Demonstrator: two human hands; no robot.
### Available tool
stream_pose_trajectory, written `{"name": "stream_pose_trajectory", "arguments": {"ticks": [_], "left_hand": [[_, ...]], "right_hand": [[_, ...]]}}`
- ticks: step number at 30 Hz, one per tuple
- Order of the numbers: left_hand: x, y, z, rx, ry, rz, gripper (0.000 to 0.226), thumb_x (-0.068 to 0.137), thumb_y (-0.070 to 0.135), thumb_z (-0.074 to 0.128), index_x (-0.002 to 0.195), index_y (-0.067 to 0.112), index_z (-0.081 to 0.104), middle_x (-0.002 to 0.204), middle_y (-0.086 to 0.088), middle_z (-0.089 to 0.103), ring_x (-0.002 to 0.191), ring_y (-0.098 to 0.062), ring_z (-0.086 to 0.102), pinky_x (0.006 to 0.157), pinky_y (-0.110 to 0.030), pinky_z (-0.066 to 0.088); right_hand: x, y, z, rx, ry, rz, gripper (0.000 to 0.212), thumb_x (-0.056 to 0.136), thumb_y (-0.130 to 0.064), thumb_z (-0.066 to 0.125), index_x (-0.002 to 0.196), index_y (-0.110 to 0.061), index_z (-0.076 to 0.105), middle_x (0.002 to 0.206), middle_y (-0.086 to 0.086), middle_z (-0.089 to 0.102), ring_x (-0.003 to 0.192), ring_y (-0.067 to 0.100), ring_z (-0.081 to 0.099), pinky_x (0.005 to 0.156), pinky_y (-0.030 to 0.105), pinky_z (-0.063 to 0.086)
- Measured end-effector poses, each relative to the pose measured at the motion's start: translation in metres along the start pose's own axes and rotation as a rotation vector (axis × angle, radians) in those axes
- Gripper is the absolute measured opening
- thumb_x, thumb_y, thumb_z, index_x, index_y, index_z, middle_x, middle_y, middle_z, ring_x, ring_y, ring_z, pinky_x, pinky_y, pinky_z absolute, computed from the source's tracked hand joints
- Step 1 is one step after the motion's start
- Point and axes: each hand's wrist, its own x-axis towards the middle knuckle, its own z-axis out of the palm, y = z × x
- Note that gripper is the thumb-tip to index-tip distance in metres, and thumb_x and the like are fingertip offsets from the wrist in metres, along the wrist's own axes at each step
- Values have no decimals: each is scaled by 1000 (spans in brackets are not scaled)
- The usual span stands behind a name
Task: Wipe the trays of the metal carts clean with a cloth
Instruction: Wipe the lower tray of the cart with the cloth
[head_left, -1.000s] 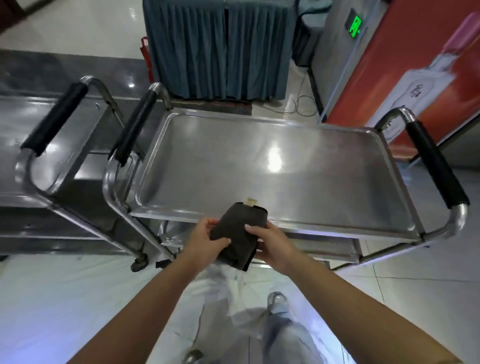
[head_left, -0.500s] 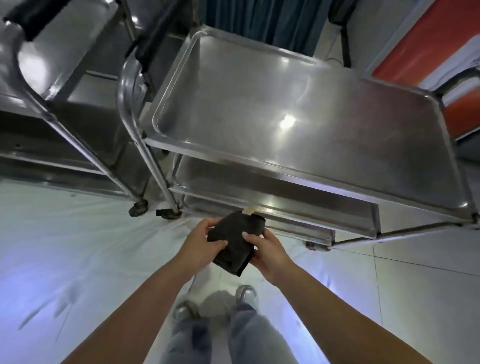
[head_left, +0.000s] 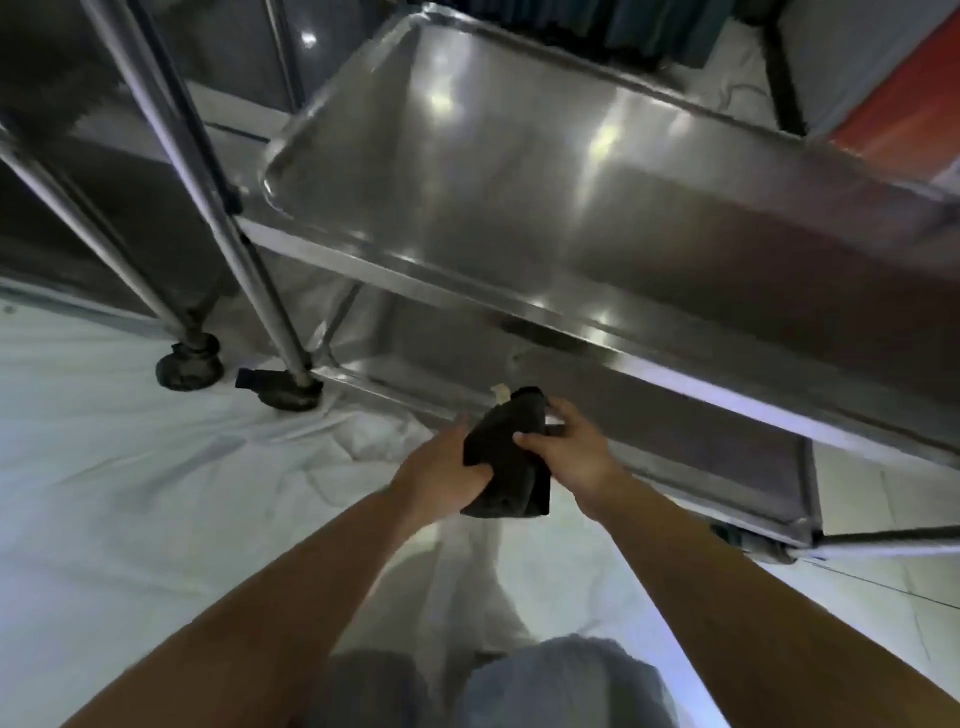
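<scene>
Gripping folded dark cloth (head_left: 506, 467) with left hand (head_left: 441, 475) and right hand (head_left: 571, 457), fingers curled around it. Hovering near lower tray (head_left: 675, 415), at 12 o'clock.

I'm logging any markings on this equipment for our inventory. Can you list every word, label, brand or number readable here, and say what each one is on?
None can be read.
The pale tag on the dark cloth, held in the left hand and right hand: too small and blurred to read.
The metal cart's middle tray and bottom tray: only light reflections, no visible marking.
The red panel: no lettering visible.
</scene>
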Motion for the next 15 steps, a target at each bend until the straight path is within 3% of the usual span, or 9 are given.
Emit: {"name": "stream_pose_trajectory", "arguments": {"ticks": [2,5,7,9,10,12,14,15], "left_hand": [[43,-19,11,-38,-7,72,52,84,12,53,134,22,45,110,-5,63,100,-23,60,83,-36,51],[94,-43,24,-141,-1,150,57,81,9,54,133,32,47,110,-2,63,99,-15,62,82,-29,52],[114,-57,32,-270,51,231,58,80,-1,52,107,50,57,98,11,65,87,3,63,71,-15,51],[127,-71,40,-384,118,277,68,80,-9,52,89,58,59,95,18,64,89,6,61,77,-16,51],[130,-76,44,-414,147,280,70,80,-10,53,94,59,58,101,15,64,98,-2,61,85,-24,52],[134,-86,49,-425,190,271,69,82,-8,55,124,46,52,121,2,59,114,-17,56,97,-39,50],[137,-90,55,-403,203,244,71,83,-7,55,137,38,43,132,-2,53,121,-21,52,101,-43,48],[138,-90,58,-398,193,266,73,84,-5,56,133,47,43,129,2,54,121,-20,52,102,-43,46]], "right_hand": [[41,21,5,-15,24,-63,60,80,-6,75,134,-17,50,109,7,62,94,22,61,84,33,51],[86,47,14,13,106,-175,65,79,-5,75,137,-16,48,120,12,63,108,28,62,94,41,51],[107,58,21,52,185,-247,73,76,-9,79,140,-19,45,124,13,63,111,29,62,96,46,51],[117,66,25,162,262,-218,79,71,-12,83,138,-19,42,122,14,63,105,30,64,88,47,55],[118,69,27,258,254,-146,80,70,-12,84,137,-18,40,121,15,62,99,30,65,78,46,59],[115,72,29,438,87,72,68,74,-14,80,132,-14,44,115,14,62,92,30,64,59,40,59],[111,79,28,501,-45,216,42,80,-13,75,117,-3,56,102,14,63,90,31,63,62,42,58],[111,84,27,507,-37,208,29,81,-12,72,108,-6,61,97,14,65,88,31,64,65,43,58]]}}
